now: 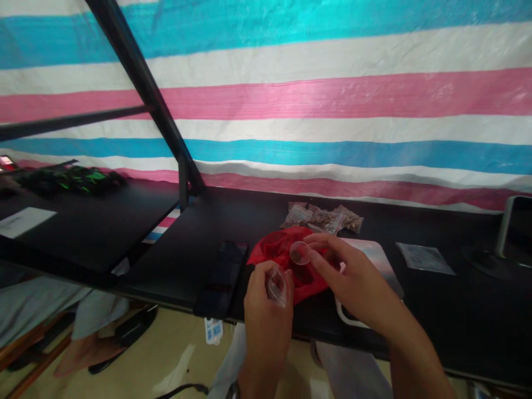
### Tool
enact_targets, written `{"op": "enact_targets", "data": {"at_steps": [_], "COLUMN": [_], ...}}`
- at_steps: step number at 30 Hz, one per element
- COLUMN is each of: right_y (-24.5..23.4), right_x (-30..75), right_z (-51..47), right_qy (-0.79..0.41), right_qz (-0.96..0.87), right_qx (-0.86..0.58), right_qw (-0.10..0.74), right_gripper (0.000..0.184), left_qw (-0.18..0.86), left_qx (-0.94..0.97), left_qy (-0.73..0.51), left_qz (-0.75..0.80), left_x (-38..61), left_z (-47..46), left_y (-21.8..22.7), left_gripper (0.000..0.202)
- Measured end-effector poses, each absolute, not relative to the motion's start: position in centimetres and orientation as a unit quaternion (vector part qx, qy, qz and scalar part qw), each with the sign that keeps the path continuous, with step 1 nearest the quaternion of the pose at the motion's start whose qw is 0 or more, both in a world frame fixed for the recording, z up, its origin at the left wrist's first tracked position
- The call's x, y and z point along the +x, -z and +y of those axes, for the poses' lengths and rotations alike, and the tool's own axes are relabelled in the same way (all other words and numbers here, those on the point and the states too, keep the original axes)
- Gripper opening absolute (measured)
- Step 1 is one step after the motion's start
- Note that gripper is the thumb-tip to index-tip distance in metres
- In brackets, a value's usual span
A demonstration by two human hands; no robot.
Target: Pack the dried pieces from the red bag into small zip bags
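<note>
1. Left hand (268, 316), low centre of frame: fingers closed around a small clear plastic bag (277, 286), which is crumpled in the grip.
2. Right hand (353, 271), just right of it: fingers pinching a clear round disc (300, 252) near its edge. Disc sits mid-frame, over a crumpled red bag (286, 249); contact between them can't be told.
3. Nearby on the black surface (166, 260): small packets of brown bits (322, 219) just behind the red bag, flat black object (220, 277) just left of it.
4. Risk: disc is smooth and held only at the fingertips, so a slip could drop it into the red folds.
5. Risk: hands work close to the front edge of the surface, so anything dropped could go over onto the floor.
6. Risk: squeezing too hard could split the soft clear bag; contents unclear.
</note>
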State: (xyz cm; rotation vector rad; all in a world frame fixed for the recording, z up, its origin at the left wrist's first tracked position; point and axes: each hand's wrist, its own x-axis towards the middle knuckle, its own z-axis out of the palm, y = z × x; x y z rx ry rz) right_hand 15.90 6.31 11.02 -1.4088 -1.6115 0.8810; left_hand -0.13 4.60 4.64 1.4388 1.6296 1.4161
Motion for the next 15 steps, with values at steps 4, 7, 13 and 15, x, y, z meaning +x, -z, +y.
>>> {"op": "enact_targets", "data": {"at_steps": [4,7,13,15], "right_y": [-12.5,-12.7,-12.1,-12.1], "right_x": [14.6,13.9,13.7,13.6], "right_z": [5.3,4.9,4.9,4.9], "right_qy": [-0.342,-0.319,-0.271,-0.250], "right_qz": [-0.668,-0.694,-0.738,-0.750], "right_qx": [-0.547,-0.541,-0.536,-0.529], "right_qw": [0.370,0.352,0.306,0.308], "right_gripper": [0.019,0.025,0.032,0.034], "left_qw": [0.332,0.358,0.366,0.360], "left_qx": [0.490,0.472,0.444,0.442], "left_qy": [-0.557,-0.565,-0.584,-0.591], "left_qz": [0.583,0.575,0.573,0.571], "left_x": [0.5,0.6,0.7,0.7], "left_z": [4.9,5.1,5.4,5.5], "left_y": [-4.0,-3.6,-3.3,-3.4], "left_gripper": [0.024,0.025,0.028,0.028]}}
